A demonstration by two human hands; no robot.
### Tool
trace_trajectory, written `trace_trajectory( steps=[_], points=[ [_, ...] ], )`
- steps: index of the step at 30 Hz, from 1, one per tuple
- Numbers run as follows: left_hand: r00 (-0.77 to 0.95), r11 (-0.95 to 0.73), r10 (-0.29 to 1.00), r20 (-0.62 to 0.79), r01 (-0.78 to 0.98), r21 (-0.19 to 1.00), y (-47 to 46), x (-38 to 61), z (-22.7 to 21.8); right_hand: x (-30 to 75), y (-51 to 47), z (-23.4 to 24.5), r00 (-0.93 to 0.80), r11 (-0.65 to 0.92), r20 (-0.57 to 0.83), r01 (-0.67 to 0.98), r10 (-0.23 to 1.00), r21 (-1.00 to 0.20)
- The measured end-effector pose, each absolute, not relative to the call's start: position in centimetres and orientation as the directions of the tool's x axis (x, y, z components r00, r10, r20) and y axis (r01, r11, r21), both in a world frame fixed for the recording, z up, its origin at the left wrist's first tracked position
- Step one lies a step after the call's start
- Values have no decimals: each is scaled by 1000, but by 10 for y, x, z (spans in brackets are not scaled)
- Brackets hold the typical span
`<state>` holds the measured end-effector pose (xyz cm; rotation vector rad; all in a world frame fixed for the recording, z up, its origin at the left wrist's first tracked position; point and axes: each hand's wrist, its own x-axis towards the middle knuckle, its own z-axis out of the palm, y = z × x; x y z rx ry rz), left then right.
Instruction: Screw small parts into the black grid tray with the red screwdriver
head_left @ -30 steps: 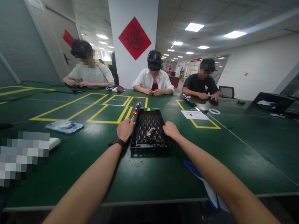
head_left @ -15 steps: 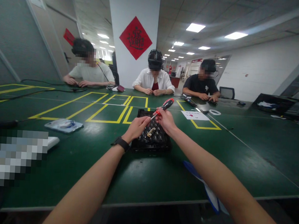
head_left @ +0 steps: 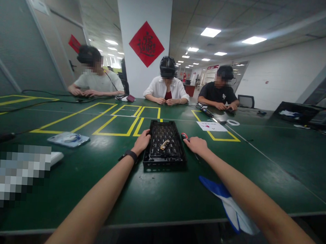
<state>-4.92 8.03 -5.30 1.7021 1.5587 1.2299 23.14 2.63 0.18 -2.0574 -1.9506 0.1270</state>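
- l hand (head_left: 141,141): fingers loose, touching left rim of black tray (head_left: 163,161), centre of green surface (head_left: 153,195).
- r hand (head_left: 197,144): laid over red-handled screwdriver (head_left: 184,136) just right of tray; grip unclear.
- small part (head_left: 164,144) inside tray.

Open-plan workroom, assembly-floor type. Long green-topped bench (head_left: 161,195) is marked with yellow tape rectangles (head_left: 119,120) like stations. Three seated people (head_left: 167,89) along the far side, upper centre, each with head-worn gear and hands on small work. Black slotted plastic tray (head_left: 164,162) mid-frame. Tiled ceiling with white panel lights (head_left: 211,32); red diamond paper sign (head_left: 146,43) on a white pillar.
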Motion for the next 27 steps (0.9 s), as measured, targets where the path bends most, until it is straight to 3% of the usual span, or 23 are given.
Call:
trace_trajectory(
  steps=[2, 4, 7, 9, 12, 17, 19, 23, 27],
  points=[
    [-80, -212, 955, 284, 483, 849, 80, -49, -51, 229, 28, 9, -35, 81, 264, 983, 964, -166],
    [-86, -228, 948, 305, 484, 845, 79, -49, -50, 221, 32, 17, -257, 303, 372, 950, 892, -71],
    [-123, -212, 942, 312, 501, 839, 79, -49, -51, 200, 44, 20, -592, 640, 344, 767, 729, -36],
    [-154, -184, 941, 303, 520, 834, 80, -50, -53, 183, 52, 16, -675, 717, 299, 696, 674, -45],
    [-172, -171, 936, 308, 541, 823, 83, -50, -55, 165, 64, 8, -700, 729, 222, 680, 679, -84],
    [-178, -170, 934, 310, 542, 823, 84, -50, -56, 159, 80, 13, -787, 771, 142, 522, 601, -365],
    [-176, -175, 933, 314, 540, 823, 83, -50, -55, 160, 83, 16, -791, 764, 149, 496, 593, -412],
    [-166, -172, 936, 311, 554, 814, 81, -51, -54, 164, 75, 17, -734, 726, 227, 482, 641, -490],
    [-163, -176, 935, 316, 560, 810, 80, -51, -53, 168, 52, 16, -606, 530, 234, 370, 760, -762]
  ],
)
